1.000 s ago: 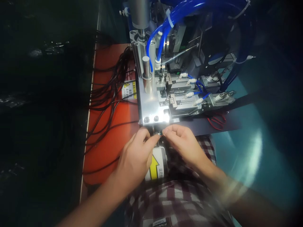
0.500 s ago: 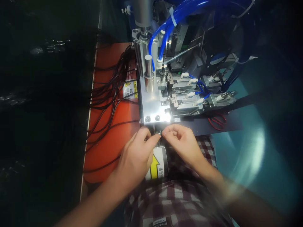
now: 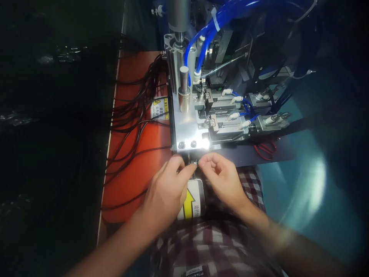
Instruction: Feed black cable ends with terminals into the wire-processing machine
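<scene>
My left hand (image 3: 170, 179) is at the near end of the machine, thumb and forefinger closed beside a small metal part (image 3: 196, 163); most of that part is hidden. Just to its right, my right hand (image 3: 220, 175) pinches thumb against fingertips, and what lies between them is too small to name. The fingertips of the two hands nearly meet. Right beyond them is a shiny metal plate (image 3: 184, 132) with two bolts at its near edge. A white label with a yellow arrow (image 3: 188, 204) lies below the hands.
Black cables (image 3: 138, 104) run over the orange surface (image 3: 135, 173) at left. Small pneumatic cylinders (image 3: 227, 129) with white fittings stand at right. Blue air hoses (image 3: 206, 34) arch overhead. Red-handled scissors or pliers (image 3: 265, 150) rest on the dark ledge. A warning label (image 3: 160, 108) sits left of the plate.
Both hands stay at nearly the same spot, the right one a touch farther right. The machine sits slightly farther right in view.
</scene>
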